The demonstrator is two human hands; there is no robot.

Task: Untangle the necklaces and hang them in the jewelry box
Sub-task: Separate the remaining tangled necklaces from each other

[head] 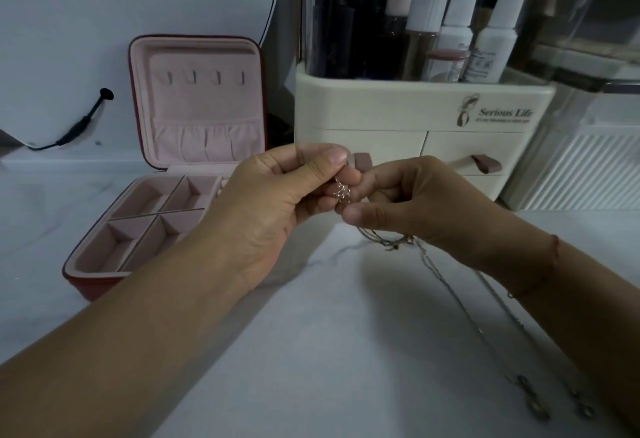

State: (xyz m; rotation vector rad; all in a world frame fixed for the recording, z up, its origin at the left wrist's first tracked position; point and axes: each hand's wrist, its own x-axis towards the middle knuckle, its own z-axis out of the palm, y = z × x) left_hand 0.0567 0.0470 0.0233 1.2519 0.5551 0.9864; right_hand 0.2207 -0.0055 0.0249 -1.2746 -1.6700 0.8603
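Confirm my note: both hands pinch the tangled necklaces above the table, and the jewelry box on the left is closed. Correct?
Not quite. The jewelry box is open, its lid upright with bare hooks, as the head view shows. The rest holds: the left hand and right hand pinch the tangled necklaces above the table.

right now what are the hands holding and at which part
The tangled necklaces, pinched at the knot: left hand above it, right hand just below.

A dimly lit white tabletop (311,351) bears a cream cosmetics organizer (398,115) beside a white ribbed container (575,171).
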